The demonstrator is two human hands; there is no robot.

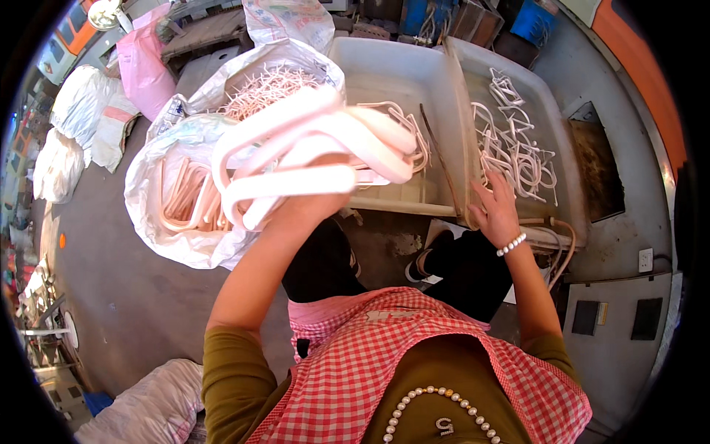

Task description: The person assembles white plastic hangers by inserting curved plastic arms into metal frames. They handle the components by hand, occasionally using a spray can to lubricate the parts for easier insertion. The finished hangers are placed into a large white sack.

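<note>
My left hand is raised, closed on a bunch of pale pink curved plastic pieces. The pieces are bent like long hooks, and they hide most of its fingers. My right hand, with a pearl bracelet at the wrist, reaches over the near edge of the right-hand tub. Its fingers are apart, and I see nothing held in them. Just beyond the fingertips, a loose heap of thin pinkish-white plastic pieces lies in that tub.
At the left, an open white sack holds similar pink pieces. Behind it, another sack contains thin branched pink bits. More pieces and a dark stick lie in the middle tub. A grey machine cabinet stands at the right.
</note>
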